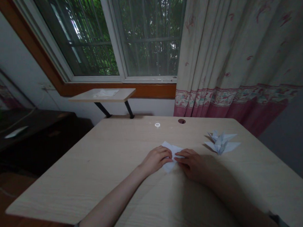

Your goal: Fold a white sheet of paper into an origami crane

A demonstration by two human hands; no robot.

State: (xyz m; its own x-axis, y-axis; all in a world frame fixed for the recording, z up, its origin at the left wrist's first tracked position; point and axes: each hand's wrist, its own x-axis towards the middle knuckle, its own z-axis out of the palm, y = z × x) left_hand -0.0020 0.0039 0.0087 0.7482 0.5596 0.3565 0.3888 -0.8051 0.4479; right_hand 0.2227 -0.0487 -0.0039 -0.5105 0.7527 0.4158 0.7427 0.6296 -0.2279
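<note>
A small piece of white folded paper (172,148) lies on the desk in front of me, with pointed corners showing above and below my fingers. My left hand (156,159) grips its left side, fingers curled over the paper. From the right, my right hand (193,163) holds the other side between thumb and fingers, its fingertips close to those of the left. The middle of the paper is partly hidden under both hands. To the right of my right hand, folded paper cranes (221,144) with spread wings sit close together, overlapping in view.
The pale wooden desk (98,164) has a round cable hole (181,121) and a small white ring (157,125) near its back edge. A raised shelf (86,95) at back left carries white paper (106,92). A curtain (233,101) hangs behind the right side.
</note>
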